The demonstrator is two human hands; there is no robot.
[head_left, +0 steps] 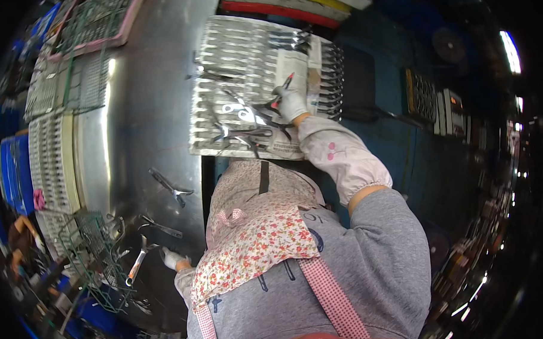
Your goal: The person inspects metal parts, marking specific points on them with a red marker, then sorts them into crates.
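Note:
My right hand (291,103), in a pale glove, is closed round pliers with red-and-black handles (288,81), partly hidden by the fingers. It is above a newspaper-covered tray (219,46). Loose pliers (243,133) lie crossed on the paper just left of that hand. At the lower left my gloved left hand (174,258) reaches over the metal tabletop (155,102). Its fingers seem closed on one handle of spread pliers with an orange handle (134,269); the grip is small in view. Two more pliers (171,188) and pliers (161,227) lie near it.
A row of dark pliers (334,77) lines the tray's right side, with a dark bundle (291,40) at its far end. Green wire baskets (92,253) and white ridged racks (47,159) stand along the left. Stacked coloured crates (284,7) border the far side.

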